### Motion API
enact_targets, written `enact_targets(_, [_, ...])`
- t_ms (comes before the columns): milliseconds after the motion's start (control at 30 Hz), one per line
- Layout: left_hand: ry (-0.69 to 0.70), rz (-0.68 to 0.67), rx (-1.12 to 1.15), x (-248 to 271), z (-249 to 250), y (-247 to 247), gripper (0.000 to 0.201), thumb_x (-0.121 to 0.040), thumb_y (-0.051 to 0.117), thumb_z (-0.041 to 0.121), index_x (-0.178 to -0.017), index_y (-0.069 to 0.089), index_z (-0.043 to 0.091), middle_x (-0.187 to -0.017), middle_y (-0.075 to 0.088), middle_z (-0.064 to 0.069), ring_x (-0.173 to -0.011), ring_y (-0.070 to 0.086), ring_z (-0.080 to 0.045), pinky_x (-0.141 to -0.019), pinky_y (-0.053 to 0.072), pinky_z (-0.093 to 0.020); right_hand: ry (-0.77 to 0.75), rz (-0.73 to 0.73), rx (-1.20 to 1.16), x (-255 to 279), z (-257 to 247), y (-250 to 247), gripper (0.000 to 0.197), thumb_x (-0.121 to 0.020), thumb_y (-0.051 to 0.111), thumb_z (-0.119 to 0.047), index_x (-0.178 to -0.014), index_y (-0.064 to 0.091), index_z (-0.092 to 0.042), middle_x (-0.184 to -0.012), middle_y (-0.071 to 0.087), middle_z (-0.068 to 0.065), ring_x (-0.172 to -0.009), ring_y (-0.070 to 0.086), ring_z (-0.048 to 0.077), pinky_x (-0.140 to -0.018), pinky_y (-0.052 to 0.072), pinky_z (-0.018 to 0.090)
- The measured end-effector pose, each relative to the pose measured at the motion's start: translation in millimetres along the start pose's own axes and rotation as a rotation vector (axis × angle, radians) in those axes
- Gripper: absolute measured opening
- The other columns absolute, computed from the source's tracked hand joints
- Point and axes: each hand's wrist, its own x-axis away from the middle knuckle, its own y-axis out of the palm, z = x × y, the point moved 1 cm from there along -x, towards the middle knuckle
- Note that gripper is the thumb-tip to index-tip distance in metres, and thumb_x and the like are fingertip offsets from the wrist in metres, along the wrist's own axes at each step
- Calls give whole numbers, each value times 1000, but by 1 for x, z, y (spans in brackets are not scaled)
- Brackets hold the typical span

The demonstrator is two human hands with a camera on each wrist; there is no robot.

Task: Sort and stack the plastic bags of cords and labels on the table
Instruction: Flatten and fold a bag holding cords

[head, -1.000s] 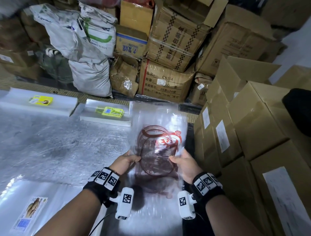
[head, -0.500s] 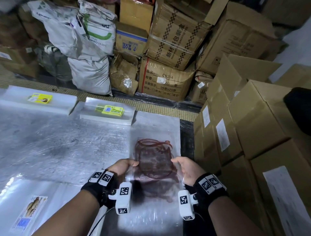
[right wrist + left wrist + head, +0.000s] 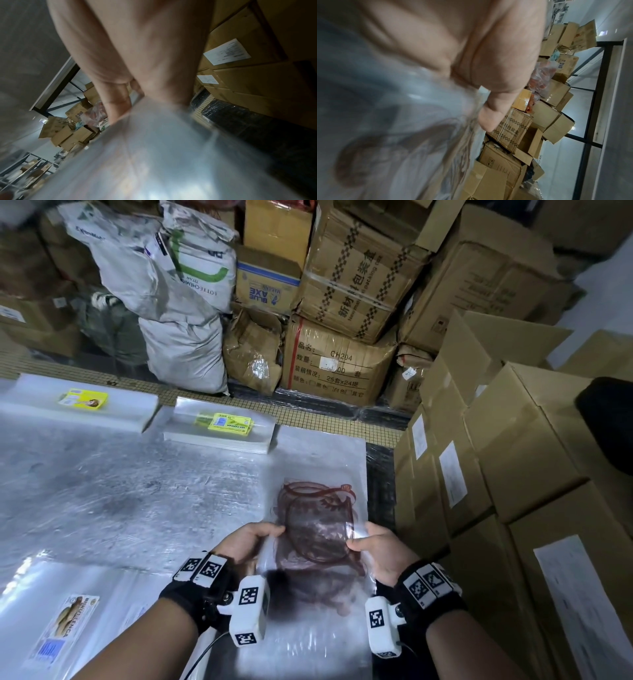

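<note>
Two hands are seen holding one clear plastic bag [image 3: 318,529] of dark red cords [image 3: 317,520] at the near right part of the table [image 3: 120,491]. The bag is gripped by its side edges: the left hand [image 3: 248,542] is closed on the left edge with the thumb laid over the top, and the right hand [image 3: 380,549] is closed on the right edge in the same way. The far end of the bag is held low over a flat pile of clear bags [image 3: 322,450] that lies at the right edge of the table. Whether it touches the pile cannot be told, as the plastic is glossy and the wrist views are blurred. In the left wrist view the thumb [image 3: 489,116] is pressed on the crinkled film [image 3: 402,121], with the cords showing faintly through it. In the right wrist view only pale film [image 3: 163,155] is made out beneath the fingers [image 3: 118,102].

Further back on the table, two white stacks of bags are set side by side, each topped with a yellow label: one in the middle [image 3: 219,428] and one at the far left [image 3: 78,404]. At the near left a bag with a printed label [image 3: 65,625] is laid flat. Cardboard boxes [image 3: 513,460] are stacked just beside the table on the right, and more boxes and grey sacks [image 3: 178,302] are piled beyond its far edge.
</note>
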Motion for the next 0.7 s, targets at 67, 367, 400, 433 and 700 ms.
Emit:
enact_targets(67, [23, -30, 7, 3, -4, 1, 38, -81, 44, -10, -116, 59, -10, -94, 68, -31, -72, 71, -38, -61, 61, -42, -21, 0, 32, 0, 1, 1, 56, -84, 57, 16, -132, 53, -11, -139, 54, 15, -124, 56, 37, -110, 41, 51])
enact_targets(367, [172, -4, -102, -5, -3, -7, 73, -71, 40, -28, -135, 49, 6, -122, 59, -33, -108, 60, -46, -83, 58, -49, -163, -97, 161, 16, -3, 5, 71, -89, 47, 23, -136, 47, -30, -128, 61, -6, -120, 57, 11, -103, 44, 32])
enact_targets(400, [207, -4, -116, -5, -1, -6, 76, -67, 44, -29, -136, 48, 5, -121, 59, -33, -108, 59, -44, -84, 58, -45, -168, -85, 168, 18, -5, 6, 71, -89, 47, 22, -138, 45, -30, -127, 60, -9, -119, 55, 8, -95, 45, 25])
enact_targets(433, [240, -13, -123, -5, 0, -5, 78, -63, 49, -29, -134, 50, 4, -117, 60, -31, -106, 60, -42, -83, 59, -42, -189, -80, 174, 20, -7, 7, 72, -90, 48, 22, -141, 44, -29, -128, 58, -9, -120, 54, 9, -90, 45, 21])
enact_targets(700, [507, 37, -347, 5, 21, 29, 53, -84, 36, -29, -108, 58, 13, -84, 67, -13, -75, 66, -26, -56, 58, -30, -411, 17, 290, 26, -38, 19, 63, -91, 52, 5, -141, 45, -32, -133, 62, -5, -124, 58, 14, -110, 43, 45])
